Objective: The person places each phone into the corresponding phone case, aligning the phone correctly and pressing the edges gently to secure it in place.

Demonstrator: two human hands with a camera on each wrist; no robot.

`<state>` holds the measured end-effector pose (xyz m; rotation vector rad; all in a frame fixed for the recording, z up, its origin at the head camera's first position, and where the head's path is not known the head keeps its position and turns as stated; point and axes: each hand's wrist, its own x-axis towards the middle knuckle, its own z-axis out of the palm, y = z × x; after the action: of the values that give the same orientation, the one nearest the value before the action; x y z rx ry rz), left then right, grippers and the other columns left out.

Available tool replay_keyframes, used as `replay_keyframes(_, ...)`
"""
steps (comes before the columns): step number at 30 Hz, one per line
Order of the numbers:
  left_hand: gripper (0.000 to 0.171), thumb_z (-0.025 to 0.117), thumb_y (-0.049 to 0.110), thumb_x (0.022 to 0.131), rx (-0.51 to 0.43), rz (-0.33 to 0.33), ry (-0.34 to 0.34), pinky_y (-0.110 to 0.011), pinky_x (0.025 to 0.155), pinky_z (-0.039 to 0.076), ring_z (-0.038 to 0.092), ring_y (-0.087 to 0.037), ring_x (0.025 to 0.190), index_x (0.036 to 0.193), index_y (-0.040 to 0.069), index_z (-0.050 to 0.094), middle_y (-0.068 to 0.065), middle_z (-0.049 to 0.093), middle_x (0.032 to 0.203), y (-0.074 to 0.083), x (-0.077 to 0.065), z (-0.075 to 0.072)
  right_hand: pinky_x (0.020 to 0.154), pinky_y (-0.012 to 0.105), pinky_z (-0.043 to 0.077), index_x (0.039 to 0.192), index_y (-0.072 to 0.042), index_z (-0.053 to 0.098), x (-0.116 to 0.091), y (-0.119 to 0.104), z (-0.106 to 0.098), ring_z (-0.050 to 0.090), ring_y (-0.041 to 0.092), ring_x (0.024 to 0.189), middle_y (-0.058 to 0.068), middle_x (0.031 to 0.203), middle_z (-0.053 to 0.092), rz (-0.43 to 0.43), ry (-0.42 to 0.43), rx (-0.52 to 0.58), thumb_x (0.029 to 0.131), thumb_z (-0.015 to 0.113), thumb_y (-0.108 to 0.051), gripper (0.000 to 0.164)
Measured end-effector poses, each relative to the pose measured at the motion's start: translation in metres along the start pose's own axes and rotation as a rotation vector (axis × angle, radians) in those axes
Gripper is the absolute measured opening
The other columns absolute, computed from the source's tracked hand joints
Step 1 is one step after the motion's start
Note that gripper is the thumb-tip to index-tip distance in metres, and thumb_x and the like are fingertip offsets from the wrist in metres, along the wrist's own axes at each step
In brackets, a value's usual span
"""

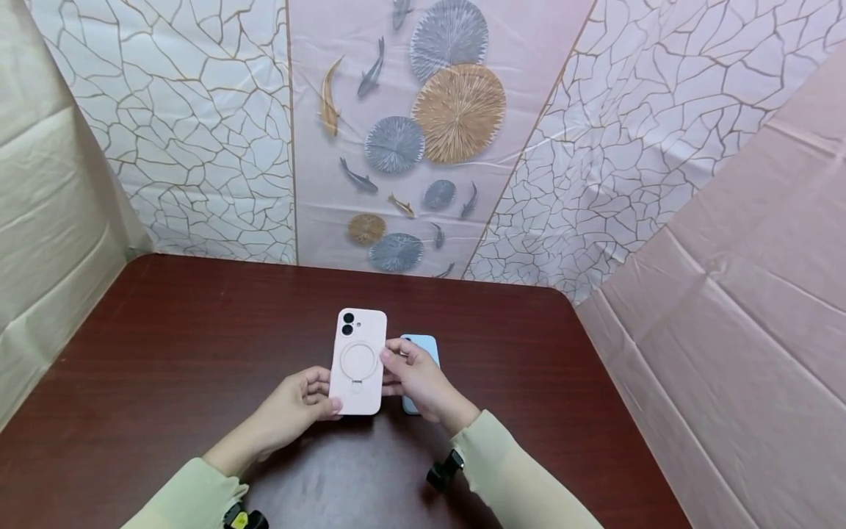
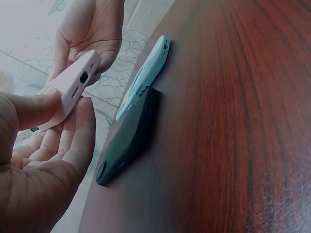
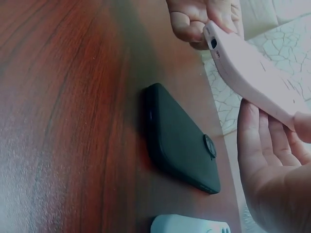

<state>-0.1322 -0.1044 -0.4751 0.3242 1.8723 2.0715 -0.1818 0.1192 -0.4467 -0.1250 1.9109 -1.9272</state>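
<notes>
Between my two hands a pale pink phone case [image 1: 355,367], with a ring on its back and two dark camera circles at its top left, is held raised above the table. My left hand [image 1: 297,404] pinches its lower left corner, thumb on the back face and fingers behind. My right hand [image 1: 419,378] grips the opposite long edge with thumb and fingers. A light blue phone case [image 1: 426,345] lies on the table behind the right hand, partly covered by it. The black phone case [image 3: 182,136] lies flat below the pink one, mostly hidden in the head view.
The dark red-brown wooden table [image 1: 198,323] has a glossy surface. Patterned cloth [image 1: 218,147] hangs along its far edge, with plain cloth panels on the left and right. Black wrist straps [image 1: 446,470] sit at both sleeves.
</notes>
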Motion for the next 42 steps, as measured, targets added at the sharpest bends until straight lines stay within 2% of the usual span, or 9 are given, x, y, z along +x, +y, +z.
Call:
replay_keyframes(3,0.033,0.064,0.000,0.090,0.016,-0.006,-0.004,-0.037,0.078,0.056,0.065,-0.026,0.089,0.116,-0.015,0.048,-0.020,0.061,0.102,0.001,-0.001,-0.001,0.072,0.039,0.057,0.124,0.000,0.053,0.002,0.002,0.002,0.067,0.020,0.079,0.010,0.096,0.068,0.002,0.008,-0.014,0.102,0.052,-0.021,0.030)
replay_keyframes(11,0.035,0.057,0.012,0.098,0.046,-0.019,0.051,-0.036,0.078,0.056,0.068,-0.024,0.089,0.120,-0.016,0.053,-0.020,0.067,0.103,0.009,-0.004,-0.004,0.070,0.037,0.057,0.122,0.000,0.053,0.003,0.003,0.010,0.067,0.019,0.078,0.010,0.093,0.068,0.023,0.044,0.014,0.102,0.050,-0.018,0.027)
replay_keyframes(20,0.029,0.054,0.010,0.100,0.079,-0.053,0.199,-0.035,0.077,0.056,0.067,-0.022,0.090,0.118,-0.013,0.057,-0.018,0.067,0.104,0.009,-0.006,-0.010,0.070,0.041,0.057,0.118,-0.001,0.055,0.002,0.009,0.026,0.069,0.022,0.078,0.011,0.096,0.069,0.036,-0.038,0.007,0.101,0.053,-0.016,0.023)
replay_keyframes(30,0.023,0.051,0.007,0.100,0.068,-0.049,0.210,-0.033,0.075,0.056,0.066,-0.020,0.087,0.112,-0.012,0.057,-0.015,0.066,0.096,0.007,-0.011,-0.010,0.068,0.041,0.057,0.120,-0.001,0.055,0.002,0.009,0.032,0.068,0.021,0.074,0.010,0.093,0.070,0.053,-0.026,-0.020,0.101,0.053,-0.018,0.025)
replay_keyframes(35,0.028,0.050,0.009,0.101,0.052,-0.048,0.195,-0.033,0.077,0.055,0.065,-0.018,0.087,0.116,-0.014,0.055,-0.016,0.066,0.098,0.002,-0.016,-0.020,0.068,0.041,0.057,0.120,-0.001,0.053,0.003,0.009,0.042,0.068,0.023,0.075,0.013,0.094,0.070,0.064,-0.020,-0.003,0.101,0.053,-0.017,0.024)
replay_keyframes(38,0.032,0.051,0.010,0.101,0.115,-0.039,0.207,-0.032,0.079,0.055,0.065,-0.019,0.092,0.123,-0.013,0.053,-0.018,0.067,0.104,0.001,-0.020,-0.027,0.067,0.041,0.057,0.116,0.000,0.050,0.006,0.013,0.051,0.069,0.023,0.073,0.013,0.094,0.070,0.045,0.021,-0.027,0.100,0.055,-0.015,0.023)
replay_keyframes(42,0.045,0.056,0.009,0.098,0.273,-0.011,0.233,-0.028,0.079,0.053,0.065,-0.020,0.097,0.138,-0.006,0.041,-0.020,0.067,0.109,0.001,-0.020,-0.032,0.067,0.041,0.057,0.111,-0.002,0.049,0.007,0.015,0.057,0.068,0.023,0.072,0.011,0.090,0.070,0.012,0.069,-0.111,0.099,0.057,-0.014,0.019)
